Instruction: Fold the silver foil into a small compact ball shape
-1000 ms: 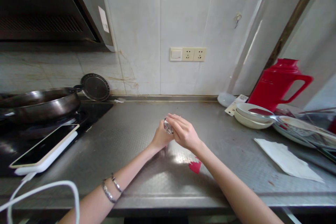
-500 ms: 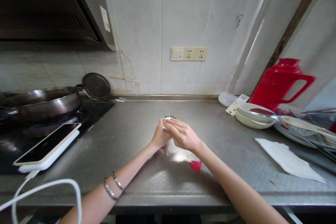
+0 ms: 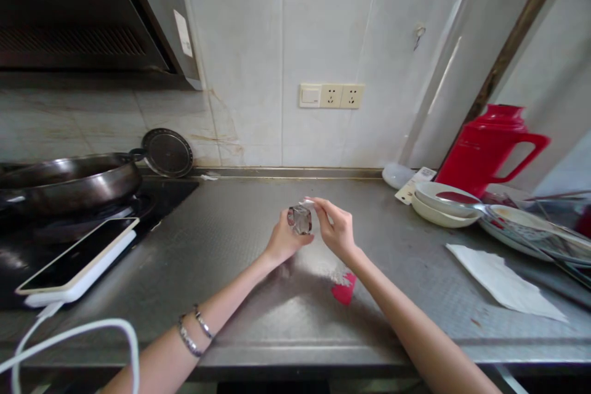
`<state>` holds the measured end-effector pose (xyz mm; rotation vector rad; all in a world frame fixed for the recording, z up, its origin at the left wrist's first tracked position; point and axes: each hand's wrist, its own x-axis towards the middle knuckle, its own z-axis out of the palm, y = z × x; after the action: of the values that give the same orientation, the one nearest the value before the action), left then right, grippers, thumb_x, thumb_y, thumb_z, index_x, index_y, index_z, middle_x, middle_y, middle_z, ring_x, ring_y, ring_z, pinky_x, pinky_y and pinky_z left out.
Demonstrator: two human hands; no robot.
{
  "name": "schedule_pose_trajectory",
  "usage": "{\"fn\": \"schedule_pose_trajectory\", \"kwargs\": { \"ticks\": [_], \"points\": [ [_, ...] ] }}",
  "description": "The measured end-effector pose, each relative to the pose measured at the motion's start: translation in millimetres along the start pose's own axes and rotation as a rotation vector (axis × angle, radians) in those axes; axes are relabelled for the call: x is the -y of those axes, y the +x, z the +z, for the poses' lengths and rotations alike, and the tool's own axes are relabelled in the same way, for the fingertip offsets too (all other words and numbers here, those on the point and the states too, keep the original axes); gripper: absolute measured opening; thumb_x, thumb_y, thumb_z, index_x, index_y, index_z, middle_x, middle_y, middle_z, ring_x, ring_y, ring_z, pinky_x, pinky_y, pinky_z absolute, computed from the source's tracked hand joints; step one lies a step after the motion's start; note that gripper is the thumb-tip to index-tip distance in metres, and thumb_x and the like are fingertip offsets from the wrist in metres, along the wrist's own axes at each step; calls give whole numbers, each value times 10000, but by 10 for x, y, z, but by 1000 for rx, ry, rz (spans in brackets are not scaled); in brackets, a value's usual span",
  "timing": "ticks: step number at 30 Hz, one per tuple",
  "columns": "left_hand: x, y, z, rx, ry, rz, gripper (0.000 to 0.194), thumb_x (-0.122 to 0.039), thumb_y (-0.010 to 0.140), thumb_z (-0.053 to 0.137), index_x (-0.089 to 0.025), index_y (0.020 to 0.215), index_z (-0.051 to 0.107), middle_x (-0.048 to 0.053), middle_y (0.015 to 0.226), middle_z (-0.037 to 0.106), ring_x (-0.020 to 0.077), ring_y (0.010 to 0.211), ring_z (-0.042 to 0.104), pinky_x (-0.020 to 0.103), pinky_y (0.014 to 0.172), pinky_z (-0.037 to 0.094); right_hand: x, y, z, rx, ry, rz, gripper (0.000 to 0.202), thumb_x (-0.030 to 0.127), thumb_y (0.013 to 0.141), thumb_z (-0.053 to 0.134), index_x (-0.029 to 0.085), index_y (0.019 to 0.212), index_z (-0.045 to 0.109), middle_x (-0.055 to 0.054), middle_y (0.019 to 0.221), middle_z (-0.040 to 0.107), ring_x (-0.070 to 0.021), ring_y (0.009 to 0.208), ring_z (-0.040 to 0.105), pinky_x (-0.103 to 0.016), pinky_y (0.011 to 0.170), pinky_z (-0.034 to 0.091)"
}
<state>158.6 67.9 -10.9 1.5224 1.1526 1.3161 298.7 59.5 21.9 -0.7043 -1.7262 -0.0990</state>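
Together above the worktop's (image 3: 240, 240) middle, the left hand (image 3: 282, 240) grips a small foil-wrapped piece (image 3: 300, 220) steady while the right hand's (image 3: 339, 231) fingertips pinch its wrapper's top edge.

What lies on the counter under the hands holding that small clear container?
Under the left hand and right hand with the small clear container, the steel counter shows a red scrap by the right wrist. The container's contents can't be made out.
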Motion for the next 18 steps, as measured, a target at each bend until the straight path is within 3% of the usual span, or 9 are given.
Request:
{"fn": "schedule_pose_trajectory", "kwargs": {
  "ticks": [2,7,13,18],
  "points": [
    [2,-12,12,11,-1,4,607,-182,493,814,-167,1025,523,12,806,655,173,725,640,257,615,496,-14,11,13,47,16,-9,256,145,925,445,197,1073,648,-77,1029,725,-181,953,693,-284,831,572],
    [-20,-25,19,51,-9,63,660,-180,509,812,-158,1097,513,46,901,675,203,825,650,280,684,512,-15,-5,31,281,-1,-202,298,120,934,416,177,1154,607,-114,1158,674,-198,1138,606,-360,965,525],
    [-89,-47,2,76,27,141,653,-204,550,798,-163,1125,492,77,1012,670,222,923,644,308,784,505,-4,-16,-18,257,-88,-367,380,55,886,404,162,1218,553,-138,1156,671,-222,1154,594,-399,962,535],
    [13,12,-48,16,115,111,559,-270,598,766,-150,1063,481,83,990,654,217,888,640,313,753,505,46,-32,-4,289,-103,-450,409,37,844,411,161,1207,553,-128,1092,698,-234,1167,583,-403,963,535]
  ]
}}
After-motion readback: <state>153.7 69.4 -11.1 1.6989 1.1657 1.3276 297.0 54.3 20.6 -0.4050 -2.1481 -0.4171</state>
